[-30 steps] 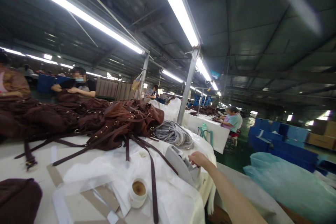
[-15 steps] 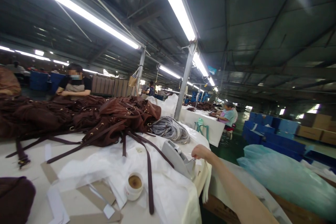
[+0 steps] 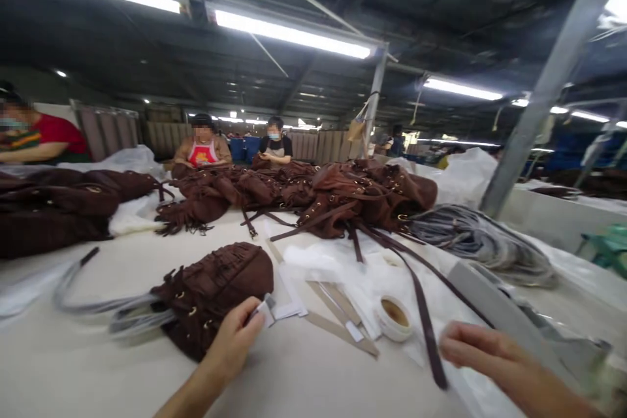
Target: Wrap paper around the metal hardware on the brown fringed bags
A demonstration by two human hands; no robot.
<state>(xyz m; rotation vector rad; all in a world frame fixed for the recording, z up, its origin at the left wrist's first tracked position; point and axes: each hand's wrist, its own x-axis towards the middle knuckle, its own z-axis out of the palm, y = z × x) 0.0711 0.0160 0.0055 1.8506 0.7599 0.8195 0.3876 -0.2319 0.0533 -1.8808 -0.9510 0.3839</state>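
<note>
A small dark brown drawstring bag (image 3: 223, 290) with gold rings lies on the white table in front of me. Grey plastic-wrapped straps (image 3: 140, 317) trail from its left end. My left hand (image 3: 240, 333) is at the bag's near right side, thumb and fingers pinched on a small grey-white piece (image 3: 267, 310) whose kind I cannot make out. At the right, my right hand (image 3: 482, 349) is in the air with its fingers curled together, slightly blurred; whatever they may hold is hidden. Close beyond it stands a grey tape dispenser (image 3: 504, 313).
Brown bags (image 3: 337, 199) with straps are heaped across the table's far side. A coil of wrapped grey cords (image 3: 480, 241), a white round container (image 3: 394, 319) with a brown middle, and card strips (image 3: 343, 333) lie nearer. Several co-workers sit beyond; a metal post (image 3: 548, 91) rises at right.
My view has swung left and down, bringing the small bag and my left hand into sight. My right hand has come away from the dispenser's front end.
</note>
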